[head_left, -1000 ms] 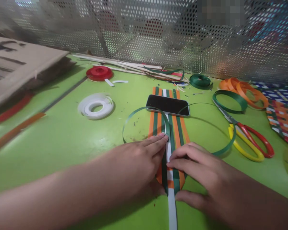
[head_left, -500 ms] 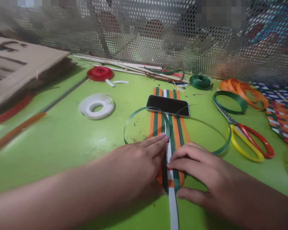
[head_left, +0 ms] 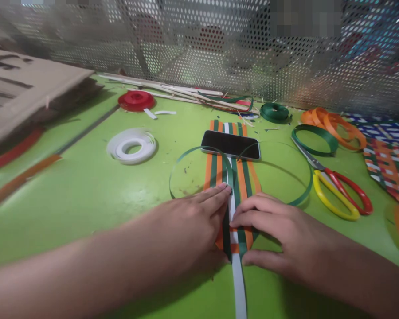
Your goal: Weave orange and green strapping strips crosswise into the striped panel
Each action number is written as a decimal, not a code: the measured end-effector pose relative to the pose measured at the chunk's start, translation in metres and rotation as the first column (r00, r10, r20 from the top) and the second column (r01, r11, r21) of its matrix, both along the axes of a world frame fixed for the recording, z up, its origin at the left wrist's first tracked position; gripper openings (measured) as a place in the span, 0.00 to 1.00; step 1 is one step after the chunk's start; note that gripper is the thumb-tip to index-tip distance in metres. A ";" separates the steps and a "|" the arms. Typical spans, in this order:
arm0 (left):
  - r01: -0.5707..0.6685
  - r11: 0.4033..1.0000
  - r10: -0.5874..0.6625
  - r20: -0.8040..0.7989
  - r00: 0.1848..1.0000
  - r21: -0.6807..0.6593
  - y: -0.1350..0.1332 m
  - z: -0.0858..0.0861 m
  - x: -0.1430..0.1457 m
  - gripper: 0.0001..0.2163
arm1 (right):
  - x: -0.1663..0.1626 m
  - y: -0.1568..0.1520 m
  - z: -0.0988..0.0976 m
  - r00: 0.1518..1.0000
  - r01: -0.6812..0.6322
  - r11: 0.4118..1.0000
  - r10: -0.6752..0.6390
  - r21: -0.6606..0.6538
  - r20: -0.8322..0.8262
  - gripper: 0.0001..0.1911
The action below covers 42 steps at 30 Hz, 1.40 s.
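Orange, green and white flat strips [head_left: 242,184] lie side by side in a woven band, crossed near its lower end by short orange pieces. My left hand [head_left: 199,217] rests flat on the band's left part, fingers stretched out over the strips. My right hand [head_left: 266,226] touches the band's right side with its fingertips; its thumb is spread apart near the lower edge. A long white strip [head_left: 238,283] runs down between the hands toward me. Thin green strips curl in loops [head_left: 174,164] on both sides. A black-screened phone [head_left: 231,145] lies across the strips' far part.
Yellow-and-red-handled scissors [head_left: 335,188] lie on the right, by green and orange coils [head_left: 347,128]. A white roll [head_left: 131,146], a red roll [head_left: 136,101] and a green roll [head_left: 274,112] sit farther back. Cardboard [head_left: 29,88] stands left. A perforated metal panel [head_left: 199,53] closes the back.
The whole view has shifted slightly, so things appear a little farther left. Both hands keep nearly the same place on the strips.
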<state>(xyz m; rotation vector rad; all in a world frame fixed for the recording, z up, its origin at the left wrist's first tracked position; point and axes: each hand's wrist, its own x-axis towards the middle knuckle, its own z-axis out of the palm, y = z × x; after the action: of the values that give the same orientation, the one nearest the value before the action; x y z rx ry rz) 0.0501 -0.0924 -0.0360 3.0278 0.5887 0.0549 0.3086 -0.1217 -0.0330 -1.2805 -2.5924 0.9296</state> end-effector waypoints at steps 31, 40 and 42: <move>-0.083 0.983 0.083 -0.006 0.997 -0.163 0.008 0.005 0.000 0.15 | -0.002 -0.016 -0.004 0.997 0.051 0.988 -0.043 0.147 -0.059 0.21; -0.102 0.980 0.104 0.005 0.995 -0.173 0.008 0.010 0.003 0.16 | -0.013 -0.007 -0.004 0.976 0.218 0.961 -0.209 0.171 -0.065 0.15; -0.102 0.981 0.106 0.016 0.994 -0.164 0.007 0.011 0.003 0.17 | -0.014 -0.007 -0.008 0.971 0.239 0.960 -0.236 0.144 -0.034 0.16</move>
<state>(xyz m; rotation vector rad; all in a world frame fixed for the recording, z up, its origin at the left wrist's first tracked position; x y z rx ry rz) 0.0528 -0.0850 -0.0254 2.8327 0.7123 0.0458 0.2943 -0.1288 -0.0405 -1.4928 -2.3740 0.6900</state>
